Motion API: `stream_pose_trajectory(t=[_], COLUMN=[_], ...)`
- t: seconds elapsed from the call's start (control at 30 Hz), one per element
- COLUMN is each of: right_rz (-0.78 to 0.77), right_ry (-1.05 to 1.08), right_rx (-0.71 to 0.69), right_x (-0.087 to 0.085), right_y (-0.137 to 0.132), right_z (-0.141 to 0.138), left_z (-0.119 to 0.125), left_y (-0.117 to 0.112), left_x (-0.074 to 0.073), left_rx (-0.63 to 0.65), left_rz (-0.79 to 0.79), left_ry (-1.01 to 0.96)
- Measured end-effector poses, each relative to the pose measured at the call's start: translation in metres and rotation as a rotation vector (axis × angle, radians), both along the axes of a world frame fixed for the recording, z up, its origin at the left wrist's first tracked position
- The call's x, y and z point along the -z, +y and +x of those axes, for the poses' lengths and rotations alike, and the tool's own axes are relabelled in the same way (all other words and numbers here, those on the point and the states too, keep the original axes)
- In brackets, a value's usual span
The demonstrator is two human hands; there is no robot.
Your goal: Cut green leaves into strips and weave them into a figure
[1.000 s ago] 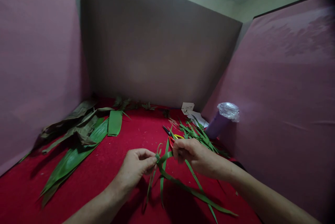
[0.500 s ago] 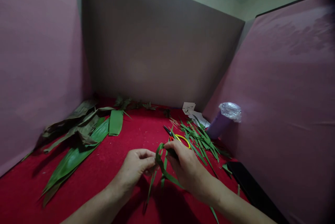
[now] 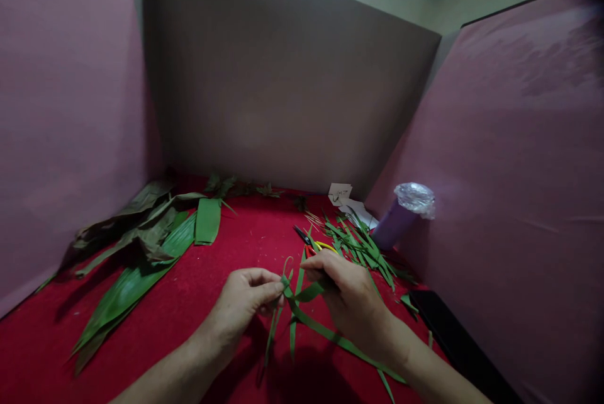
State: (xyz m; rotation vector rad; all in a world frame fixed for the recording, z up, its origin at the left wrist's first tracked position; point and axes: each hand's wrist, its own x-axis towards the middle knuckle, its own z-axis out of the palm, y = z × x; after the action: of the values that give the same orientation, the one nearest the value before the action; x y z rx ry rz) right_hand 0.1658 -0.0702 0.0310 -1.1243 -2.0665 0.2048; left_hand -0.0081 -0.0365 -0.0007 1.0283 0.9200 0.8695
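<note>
Between thumb and fingertips, my left hand (image 3: 248, 297) pinches a small folded knot of green leaf strips (image 3: 286, 287). A thin loop rises above the knot, and narrow ends hang below it. To the right, my right hand (image 3: 346, 297) has its fingers closed on one flat green leaf strip (image 3: 311, 292) leading out of the knot. Another long leaf strip (image 3: 340, 340) runs from the knot under my right wrist. Just beyond my right hand lie scissors (image 3: 306, 240) with red and yellow handles, partly covered by the hand.
Cut leaf strips (image 3: 361, 246) lie in a pile at the right, beside a purple cylinder (image 3: 399, 224) topped with clear plastic. Broad green leaves (image 3: 136, 291) and dried leaves (image 3: 136, 228) lie left. White papers (image 3: 340, 193) are at the back, a black flat object (image 3: 457, 335) at right.
My right hand has moved slightly right, drawing the leaf strip away from the knot. The large curl of leaf between the hands has flattened. My left hand stays in place.
</note>
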Motion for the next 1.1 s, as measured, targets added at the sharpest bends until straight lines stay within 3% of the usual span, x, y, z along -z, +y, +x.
stream_pose_trajectory(t=[0.17, 0.3, 0.4, 0.63, 0.83, 0.97, 1.1], right_rz=[-0.174, -0.136, -0.084, 0.096, 0.110, 0.087, -0.119], right_ry=[-0.146, -0.370, -0.447, -0.577, -0.518, -0.393, -0.074], right_rx=[-0.050, -0.136, -0.167, -0.135, -0.064, -0.009, 0.125], right_x=[-0.034, -0.058, -0.064, -0.059, -0.053, -0.041, -0.021], right_y=[-0.005, -0.010, -0.010, -0.004, 0.001, 0.004, 0.002], right_z=[0.018, 0.028, 0.030, 0.030, 0.035, 0.035, 0.019], left_z=[-0.001, -0.001, -0.001, -0.002, -0.003, -0.003, -0.002], left_y=[0.001, 0.001, 0.002, 0.001, 0.002, 0.001, 0.002], left_x=[0.001, 0.001, 0.001, 0.003, 0.003, 0.002, 0.002], left_rx=[0.002, -0.005, 0.007, 0.021, 0.006, -0.006, 0.001], left_rz=[-0.027, -0.051, -0.055, -0.080, -0.078, -0.083, -0.057], left_ry=[0.002, 0.007, -0.004, -0.026, -0.036, -0.039, -0.071])
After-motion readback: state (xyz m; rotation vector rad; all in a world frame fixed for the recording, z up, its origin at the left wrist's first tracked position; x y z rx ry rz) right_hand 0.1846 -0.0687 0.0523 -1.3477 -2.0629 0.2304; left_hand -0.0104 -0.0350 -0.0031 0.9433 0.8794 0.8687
